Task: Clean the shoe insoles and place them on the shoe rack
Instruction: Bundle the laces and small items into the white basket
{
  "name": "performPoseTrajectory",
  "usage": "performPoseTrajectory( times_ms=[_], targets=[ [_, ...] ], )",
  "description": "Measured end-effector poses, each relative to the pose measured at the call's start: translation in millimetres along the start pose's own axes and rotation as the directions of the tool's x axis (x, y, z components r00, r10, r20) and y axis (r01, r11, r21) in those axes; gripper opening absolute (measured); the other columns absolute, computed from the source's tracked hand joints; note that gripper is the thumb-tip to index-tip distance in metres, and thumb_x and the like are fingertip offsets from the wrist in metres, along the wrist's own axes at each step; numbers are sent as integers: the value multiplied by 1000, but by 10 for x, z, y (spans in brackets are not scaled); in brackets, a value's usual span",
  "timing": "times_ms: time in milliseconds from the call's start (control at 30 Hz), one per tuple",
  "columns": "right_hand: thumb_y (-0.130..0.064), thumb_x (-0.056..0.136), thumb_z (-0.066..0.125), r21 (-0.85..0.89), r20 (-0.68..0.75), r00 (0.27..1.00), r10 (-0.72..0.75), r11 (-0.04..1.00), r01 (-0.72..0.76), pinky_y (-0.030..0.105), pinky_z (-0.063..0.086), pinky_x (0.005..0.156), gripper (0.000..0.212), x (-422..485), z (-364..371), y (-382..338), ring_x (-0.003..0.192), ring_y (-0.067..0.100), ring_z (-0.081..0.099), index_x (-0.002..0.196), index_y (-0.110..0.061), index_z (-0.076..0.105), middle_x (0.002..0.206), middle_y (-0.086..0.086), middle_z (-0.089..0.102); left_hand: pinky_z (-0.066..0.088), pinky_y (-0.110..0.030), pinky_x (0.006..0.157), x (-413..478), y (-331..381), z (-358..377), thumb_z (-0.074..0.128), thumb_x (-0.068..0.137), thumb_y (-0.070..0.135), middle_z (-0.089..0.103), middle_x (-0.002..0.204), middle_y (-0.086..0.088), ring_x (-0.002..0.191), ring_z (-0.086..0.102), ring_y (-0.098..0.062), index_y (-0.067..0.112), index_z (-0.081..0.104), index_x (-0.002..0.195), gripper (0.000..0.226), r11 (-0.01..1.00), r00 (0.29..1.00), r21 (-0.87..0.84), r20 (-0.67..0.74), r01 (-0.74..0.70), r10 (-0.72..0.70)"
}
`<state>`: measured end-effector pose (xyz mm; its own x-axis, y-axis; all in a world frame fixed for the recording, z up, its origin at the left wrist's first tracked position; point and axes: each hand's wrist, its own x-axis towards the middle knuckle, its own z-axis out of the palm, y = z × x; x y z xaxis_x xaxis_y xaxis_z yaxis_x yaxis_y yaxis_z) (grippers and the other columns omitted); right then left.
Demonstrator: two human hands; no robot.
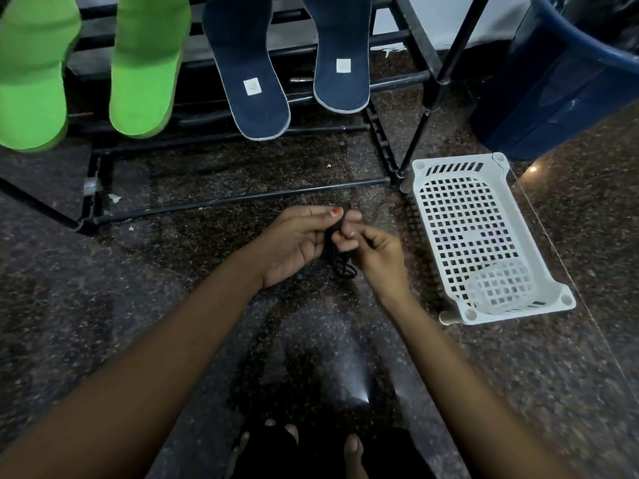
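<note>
Both hands meet on a small bundle of black cord (340,266) (whether it is a lace is not clear in the dim light). The left hand (294,243) clamps its upper end under the thumb, with the fingers curled behind. The right hand (380,257) pinches it from the other side with thumb and fingertips, and loose loops hang below the two. The hands are held above a dark speckled floor (173,271). Just beyond them runs the lowest bar of a black shoe rack (242,198). Higher on it, beyond and left of the grip, lie two green insoles (145,74), and straight beyond the grip two navy insoles (252,74), heels toward the hands. A white basket (477,219) sits on the floor just right of the right hand, with a blue bin (553,81) beyond it. Bare toes (352,447) show near the body.
</note>
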<state>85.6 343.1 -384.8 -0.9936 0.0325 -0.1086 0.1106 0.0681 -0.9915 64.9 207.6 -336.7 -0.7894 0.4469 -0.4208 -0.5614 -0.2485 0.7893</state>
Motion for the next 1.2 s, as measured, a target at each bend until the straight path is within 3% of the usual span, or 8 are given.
performPoseTrajectory(
  times_ms=[133,333,433,500,600,900,1000,1200],
  targets=[
    [0,91,51,-175,48,998,-49,983,57,9,32,56,30,-106,103,50,52,-5,46,64,-13,55,53,-14,51,55,-29,80,48,10,-10,38,99,8,69,69,4,62,65,-4,3,61,99,23,994,993,-81,-102,-68,60],
    [-2,85,59,-463,169,960,-223,842,277,6,31,58,11,-172,134,40,57,0,43,75,1,62,65,-17,40,56,-24,80,79,-84,-23,40,98,1,74,82,-6,73,69,-6,-2,60,100,20,978,983,-182,-168,-101,70],
    [-8,87,59,-578,262,935,-240,737,351,16,28,57,14,-182,125,45,64,16,47,78,3,60,70,0,50,56,-22,82,89,-130,-44,42,97,0,74,88,-5,79,70,-7,-2,59,104,19,992,979,-74,-183,-103,88],
    [-14,89,58,-654,316,921,-227,651,385,28,39,60,16,-185,116,37,74,25,56,91,0,64,82,11,61,55,-19,81,95,-153,-51,43,97,-1,71,94,-6,77,70,-5,-2,57,109,18,995,974,16,-204,-99,100],
    [-15,87,57,-688,326,900,-290,581,436,35,45,55,16,-204,100,-37,74,31,60,88,-2,66,82,12,64,54,-13,74,101,-176,-75,46,96,-1,67,100,-14,71,68,0,-1,56,112,18,983,964,169,-242,-69,110],
    [-13,83,65,-652,249,933,-262,666,361,33,45,64,10,-109,-11,-219,82,24,63,89,-8,71,88,8,69,41,-3,62,95,-206,-112,49,97,9,66,88,4,67,58,9,-1,63,109,21,884,984,461,-176,73,10],
    [-13,82,67,-635,189,947,-258,704,318,30,47,62,8,-78,-46,-242,75,19,62,85,-9,72,84,6,69,42,-7,61,61,-182,-95,41,100,7,65,72,3,63,58,6,6,63,86,26,875,994,478,-98,82,-40],
    [-1,79,67,-356,9,989,-149,924,142,12,43,58,20,37,-149,-292,57,-3,56,67,-16,66,66,-15,61,51,-29,90,13,-179,-102,38,102,12,74,88,-7,90,63,-19,3,64,103,27,905,993,414,4,103,-115]
  ],
)
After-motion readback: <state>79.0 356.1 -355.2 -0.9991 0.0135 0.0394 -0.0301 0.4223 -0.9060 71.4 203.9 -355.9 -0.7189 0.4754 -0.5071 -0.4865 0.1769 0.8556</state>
